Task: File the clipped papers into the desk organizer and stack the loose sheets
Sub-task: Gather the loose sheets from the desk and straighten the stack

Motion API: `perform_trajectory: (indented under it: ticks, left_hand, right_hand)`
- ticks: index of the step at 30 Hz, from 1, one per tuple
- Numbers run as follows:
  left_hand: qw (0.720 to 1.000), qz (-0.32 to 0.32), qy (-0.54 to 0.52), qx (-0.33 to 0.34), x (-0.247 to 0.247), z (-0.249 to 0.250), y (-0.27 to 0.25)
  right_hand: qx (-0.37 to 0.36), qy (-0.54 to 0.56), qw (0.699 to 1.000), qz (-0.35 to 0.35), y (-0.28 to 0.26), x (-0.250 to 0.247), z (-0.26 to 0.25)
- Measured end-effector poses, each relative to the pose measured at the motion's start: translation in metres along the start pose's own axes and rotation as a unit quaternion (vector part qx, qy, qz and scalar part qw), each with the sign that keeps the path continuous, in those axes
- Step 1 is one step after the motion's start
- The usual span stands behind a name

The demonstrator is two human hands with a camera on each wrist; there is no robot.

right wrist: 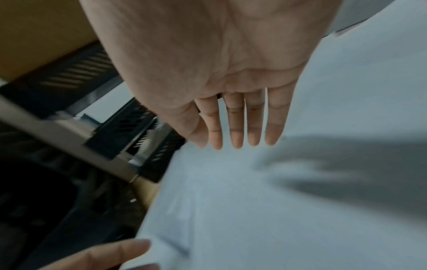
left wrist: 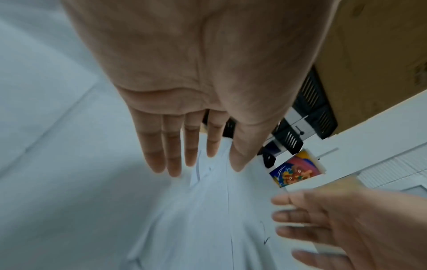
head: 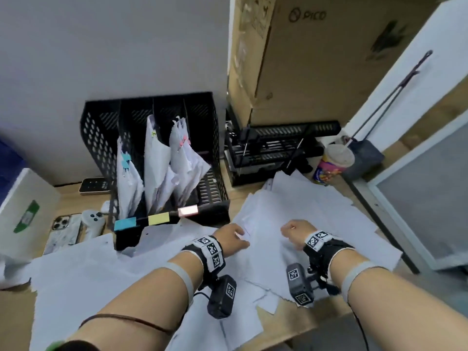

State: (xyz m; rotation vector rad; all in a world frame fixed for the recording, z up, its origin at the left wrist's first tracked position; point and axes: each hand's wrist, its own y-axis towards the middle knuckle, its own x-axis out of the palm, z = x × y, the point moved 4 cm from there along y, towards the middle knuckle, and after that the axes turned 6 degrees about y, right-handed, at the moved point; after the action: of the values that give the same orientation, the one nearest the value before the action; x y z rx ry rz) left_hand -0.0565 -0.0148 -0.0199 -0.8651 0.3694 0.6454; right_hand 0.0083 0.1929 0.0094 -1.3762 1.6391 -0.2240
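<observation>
Your left hand [head: 231,238] and right hand [head: 295,233] are both flat, fingers [left wrist: 175,151] straight, holding nothing, over the loose sheets [head: 304,214] beside the organizer [head: 152,158].

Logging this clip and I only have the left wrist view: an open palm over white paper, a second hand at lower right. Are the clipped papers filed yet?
Observer: Yes. In the head view, three clipped bundles stand in the black desk organizer, in the slots tagged blue, yellow and pink.
Operator: Any slot left empty?
Observer: The rightmost one holds no papers.
Operator: What do the hands hold?
Observer: Nothing. The left hand and right hand are both over the loose sheets, fingers straight in the wrist views.
Operator: Are those sheets stacked?
Observer: Not yet; they lie spread and overlapping across the desk.
</observation>
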Motion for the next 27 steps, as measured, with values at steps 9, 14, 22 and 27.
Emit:
perform_trajectory:
  ticks: [9,14,22,27]
  left_hand:
    - [0.991,0.031,0.06,-0.119,0.069,0.022,0.04]
    - [0.984,0.071,0.056,-0.155,0.092,0.038,0.051]
    - [0.973,0.1,0.094,-0.188,0.113,0.064,0.054]
    - [0.978,0.122,0.061,-0.155,0.116,0.08,0.059]
  right_hand:
    - [0.151,-0.085,0.983,0.065,0.014,-0.067,0.148]
    - [0.139,-0.147,0.976,0.082,0.029,-0.09,0.157]
    - [0.085,-0.096,0.99,0.05,0.053,-0.102,0.148]
    - [0.092,0.047,0.994,0.028,0.074,-0.105,0.153]
